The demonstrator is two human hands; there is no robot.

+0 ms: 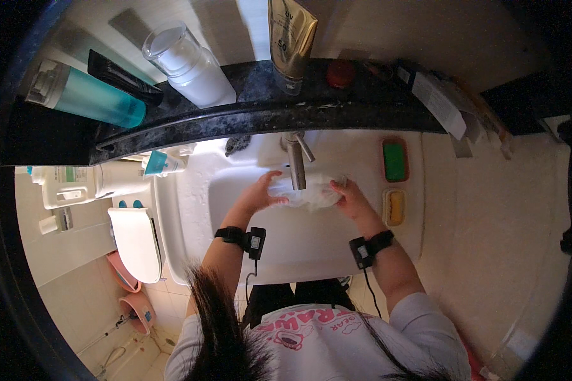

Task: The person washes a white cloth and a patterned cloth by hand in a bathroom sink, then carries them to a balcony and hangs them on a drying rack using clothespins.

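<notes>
A whitish, translucent, crumpled item [317, 194], perhaps a plastic bag or thin cloth, is held between my two hands over the white washbasin [286, 252]. My left hand [262, 194] grips its left end, with the thumb and fingers spread around it. At its right end, my right hand [349, 197] pinches it with the fingers curled. The metal faucet [296, 164] reaches out above the item and hides part of it. Whether water is running cannot be told.
A dark stone shelf [257, 114] above the basin bears a white pump bottle [195, 71], a teal bottle [100, 97] and a gold tube [291, 43]. On the basin's right edge lie a green sponge or soap [394, 161] and a yellow soap bar [394, 208]. A toilet [136, 245] stands at left.
</notes>
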